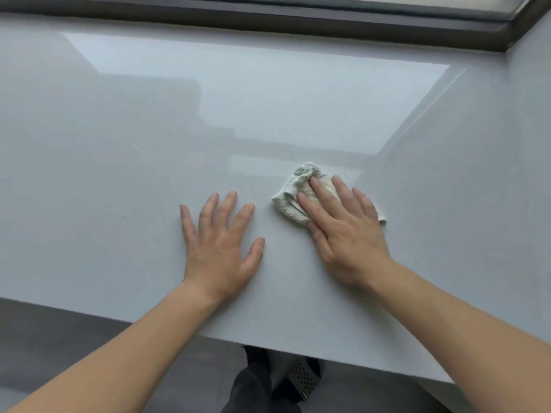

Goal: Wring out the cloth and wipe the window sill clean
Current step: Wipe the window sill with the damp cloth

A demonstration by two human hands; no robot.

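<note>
Window sill (pixel 119 144): broad, pale, glossy slab under a dark window frame (pixel 268 13), a few small dark specks showing left of the hands. Left hand (pixel 219 242): flat, fingers spread, palm down on the bare sill, holding nothing, seemingly bracing; right hand (pixel 343 231): flat and unclenched, pressing on the cloth (pixel 293 198), a small crumpled off-white wad lying on the sill just right of centre. Step judged in hand: wiping, the wringing apparently done; next move calls for steady downward pressure and a sweep leftward toward the specks.
</note>
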